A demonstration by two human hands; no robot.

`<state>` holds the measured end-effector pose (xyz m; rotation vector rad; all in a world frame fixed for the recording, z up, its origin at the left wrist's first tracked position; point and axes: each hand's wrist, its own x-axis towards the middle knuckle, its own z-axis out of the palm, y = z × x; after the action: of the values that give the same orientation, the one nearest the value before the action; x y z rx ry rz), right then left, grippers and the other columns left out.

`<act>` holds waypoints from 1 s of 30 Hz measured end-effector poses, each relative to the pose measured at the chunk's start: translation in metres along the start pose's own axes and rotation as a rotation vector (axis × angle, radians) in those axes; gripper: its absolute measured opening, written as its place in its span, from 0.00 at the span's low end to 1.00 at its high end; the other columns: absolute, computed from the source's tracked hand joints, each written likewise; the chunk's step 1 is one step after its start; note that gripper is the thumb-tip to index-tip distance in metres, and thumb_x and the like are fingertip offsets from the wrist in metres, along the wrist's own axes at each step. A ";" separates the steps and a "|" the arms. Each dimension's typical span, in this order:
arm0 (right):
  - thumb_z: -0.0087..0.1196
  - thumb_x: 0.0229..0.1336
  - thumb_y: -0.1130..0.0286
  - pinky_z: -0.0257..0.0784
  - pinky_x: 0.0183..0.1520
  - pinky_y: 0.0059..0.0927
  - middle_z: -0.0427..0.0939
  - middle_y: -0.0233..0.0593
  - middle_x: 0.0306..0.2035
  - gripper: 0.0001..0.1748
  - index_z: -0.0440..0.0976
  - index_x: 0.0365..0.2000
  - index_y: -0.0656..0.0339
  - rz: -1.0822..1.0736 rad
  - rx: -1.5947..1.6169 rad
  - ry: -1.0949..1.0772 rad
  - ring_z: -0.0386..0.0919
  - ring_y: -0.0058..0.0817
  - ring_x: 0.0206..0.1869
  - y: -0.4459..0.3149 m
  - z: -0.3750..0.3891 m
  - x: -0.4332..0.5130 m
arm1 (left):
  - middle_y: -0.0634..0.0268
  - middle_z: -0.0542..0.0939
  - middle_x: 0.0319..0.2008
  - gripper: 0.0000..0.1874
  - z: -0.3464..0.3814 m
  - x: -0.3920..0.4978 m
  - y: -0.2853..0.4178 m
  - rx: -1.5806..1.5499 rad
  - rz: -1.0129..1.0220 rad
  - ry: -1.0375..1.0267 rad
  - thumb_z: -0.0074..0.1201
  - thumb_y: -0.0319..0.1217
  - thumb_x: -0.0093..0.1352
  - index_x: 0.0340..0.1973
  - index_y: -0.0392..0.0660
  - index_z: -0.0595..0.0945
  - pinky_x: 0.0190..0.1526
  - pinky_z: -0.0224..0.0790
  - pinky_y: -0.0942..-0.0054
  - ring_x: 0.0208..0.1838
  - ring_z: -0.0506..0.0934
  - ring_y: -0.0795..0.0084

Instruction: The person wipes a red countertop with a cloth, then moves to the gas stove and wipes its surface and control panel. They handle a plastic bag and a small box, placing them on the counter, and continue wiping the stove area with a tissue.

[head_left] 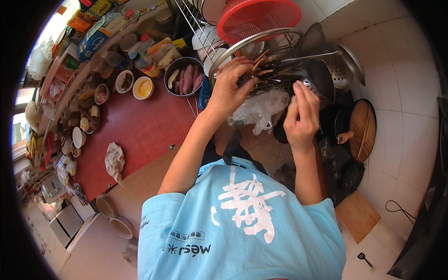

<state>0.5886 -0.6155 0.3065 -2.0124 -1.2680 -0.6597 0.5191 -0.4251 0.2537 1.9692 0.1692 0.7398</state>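
Observation:
At the wire dish rack (238, 45), my left hand (231, 84) has its fingers around a bundle of wooden chopsticks (259, 64). Their tips point up and right, and their lower ends are hidden. My right hand (302, 117) is raised to the right of the rack, fingers bunched towards the thumb; whether it holds something small cannot be seen. Just beyond its fingertips are a dark ladle-like utensil (320, 78) and a perforated metal skimmer (337, 71). A crumpled clear plastic bag (262, 106) hangs below the rack, between my hands.
A red plastic colander (259, 17) sits atop the rack. On the red table (140, 119) are a pot of sweet potatoes (185, 78), a bowl of beaten egg (144, 88) and crumpled paper (114, 162). A wooden lid (363, 129) covers a pan at right, beside a stove (330, 157).

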 end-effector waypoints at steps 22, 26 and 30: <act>0.65 0.54 0.76 0.74 0.43 0.25 0.81 0.40 0.39 0.18 0.75 0.46 0.68 0.698 0.612 -0.101 0.79 0.24 0.38 0.003 0.051 -0.005 | 0.55 0.80 0.55 0.10 -0.013 -0.025 0.009 0.018 0.017 0.095 0.61 0.21 0.63 0.41 0.41 0.84 0.63 0.64 0.60 0.66 0.71 0.53; 0.68 0.51 0.75 0.73 0.45 0.26 0.80 0.40 0.41 0.27 0.71 0.51 0.66 0.654 0.599 -0.068 0.79 0.25 0.41 -0.004 0.052 0.010 | 0.55 0.78 0.57 0.14 -0.010 -0.031 0.003 -0.040 0.004 0.108 0.59 0.17 0.61 0.43 0.42 0.83 0.63 0.63 0.59 0.66 0.70 0.51; 0.69 0.50 0.75 0.73 0.47 0.28 0.80 0.40 0.41 0.27 0.72 0.51 0.65 0.655 0.506 -0.153 0.79 0.26 0.41 0.000 0.055 0.007 | 0.54 0.77 0.58 0.17 -0.008 -0.040 0.004 -0.041 -0.006 0.090 0.56 0.15 0.61 0.45 0.43 0.83 0.64 0.62 0.58 0.67 0.68 0.50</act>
<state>0.5957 -0.5702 0.2759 -1.8917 -0.6775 0.1213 0.4820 -0.4374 0.2428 1.8966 0.2122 0.8223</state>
